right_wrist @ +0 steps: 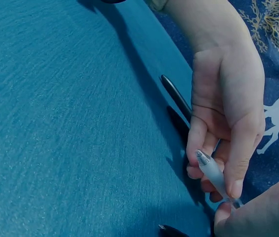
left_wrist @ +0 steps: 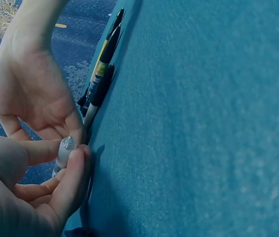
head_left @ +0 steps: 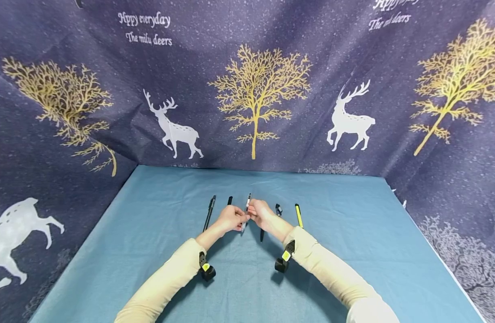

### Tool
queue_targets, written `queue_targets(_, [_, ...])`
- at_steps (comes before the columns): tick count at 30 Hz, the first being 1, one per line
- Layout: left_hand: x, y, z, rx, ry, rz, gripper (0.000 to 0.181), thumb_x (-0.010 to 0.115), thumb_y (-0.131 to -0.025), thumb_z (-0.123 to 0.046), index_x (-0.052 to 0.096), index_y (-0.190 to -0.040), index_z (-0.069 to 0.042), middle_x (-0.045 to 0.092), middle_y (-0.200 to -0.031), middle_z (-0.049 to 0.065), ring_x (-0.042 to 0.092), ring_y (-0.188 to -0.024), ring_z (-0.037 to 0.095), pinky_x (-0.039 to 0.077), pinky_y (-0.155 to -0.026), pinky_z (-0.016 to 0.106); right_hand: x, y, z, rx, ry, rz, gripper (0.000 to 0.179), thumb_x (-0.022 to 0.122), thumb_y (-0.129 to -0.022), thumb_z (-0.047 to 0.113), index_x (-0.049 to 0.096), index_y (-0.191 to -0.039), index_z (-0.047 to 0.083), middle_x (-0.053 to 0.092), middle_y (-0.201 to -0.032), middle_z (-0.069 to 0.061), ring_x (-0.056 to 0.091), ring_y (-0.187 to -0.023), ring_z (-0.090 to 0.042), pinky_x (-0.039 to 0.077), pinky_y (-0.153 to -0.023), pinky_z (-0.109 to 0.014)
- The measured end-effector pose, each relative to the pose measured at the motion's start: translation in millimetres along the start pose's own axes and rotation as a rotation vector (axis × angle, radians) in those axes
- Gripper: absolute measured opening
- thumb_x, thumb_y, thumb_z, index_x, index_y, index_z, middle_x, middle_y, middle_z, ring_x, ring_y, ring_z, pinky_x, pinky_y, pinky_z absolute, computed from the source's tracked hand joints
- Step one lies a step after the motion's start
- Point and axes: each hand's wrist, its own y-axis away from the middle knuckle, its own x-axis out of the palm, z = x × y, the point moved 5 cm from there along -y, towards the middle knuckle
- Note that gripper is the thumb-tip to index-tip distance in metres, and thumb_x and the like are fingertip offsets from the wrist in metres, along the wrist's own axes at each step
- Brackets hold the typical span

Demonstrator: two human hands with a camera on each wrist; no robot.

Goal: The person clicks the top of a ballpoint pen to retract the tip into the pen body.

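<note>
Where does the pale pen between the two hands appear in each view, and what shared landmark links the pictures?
Head: the pale pen is at centre, below mid-height.
Left wrist: the pale pen is left of centre, below mid-height.
Right wrist: the pale pen is toward the lower right.
Landmark: the left hand, pinching it.
</note>
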Motion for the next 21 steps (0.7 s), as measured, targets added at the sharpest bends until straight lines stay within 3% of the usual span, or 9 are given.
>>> queue_targets(4, [-1.7,-0.5,-0.2,0.016,-0.055,-0.018,0.020,0.066,-0.092,-0.016,0.067,-0.099,0.002,0.066,-0.081,0.011,0.064,-0.063,0.014,0.060,-0.062,0.030,-0.5,-1.1,0.0,0.011,-0.012,-0.020,0.012,0.038,-0.091,-0.001,0.049,-0.087,0.002,0.048,-0.078,-0.002,0.048,-0.070,-0.011,0.047,-0.083,-0.026])
queue_targets(12, [-3.6,-2.3,-3.9,0.055,-0.178,-0.046,0.020,0.065,-0.091,-0.010,0.068,-0.105,0.003,0.071,-0.085,0.012,0.065,-0.066,0.014,0.059,-0.062,0.029,-1.2,-3.6,0.1,0.046,-0.010,-0.050,0.017,0.038,-0.092,-0.001,0.050,-0.104,-0.004,0.048,-0.088,-0.006,0.051,-0.077,-0.012,0.045,-0.105,-0.034])
queue_targets(18, [-3.1,-0.1,-7.3,0.056,-0.299,-0.071,0.031,0.066,-0.088,-0.010,0.065,-0.116,0.003,0.071,-0.090,0.010,0.066,-0.068,0.013,0.057,-0.061,0.028,-1.1,-3.6,-0.6,0.058,-0.011,-0.051,0.024,0.039,-0.091,-0.003,0.046,-0.113,-0.007,0.046,-0.096,-0.009,0.051,-0.082,-0.015,0.042,-0.109,-0.037])
queue_targets(21, [-2.6,1.8,-8.9,0.061,-0.345,-0.084,0.034,0.068,-0.087,-0.011,0.064,-0.118,0.003,0.071,-0.092,0.010,0.066,-0.067,0.013,0.057,-0.061,0.028,-1.7,-3.0,-1.5,0.066,-0.015,-0.054,0.021,0.040,-0.090,-0.003,0.046,-0.110,-0.005,0.046,-0.097,-0.009,0.051,-0.083,-0.016,0.042,-0.110,-0.037])
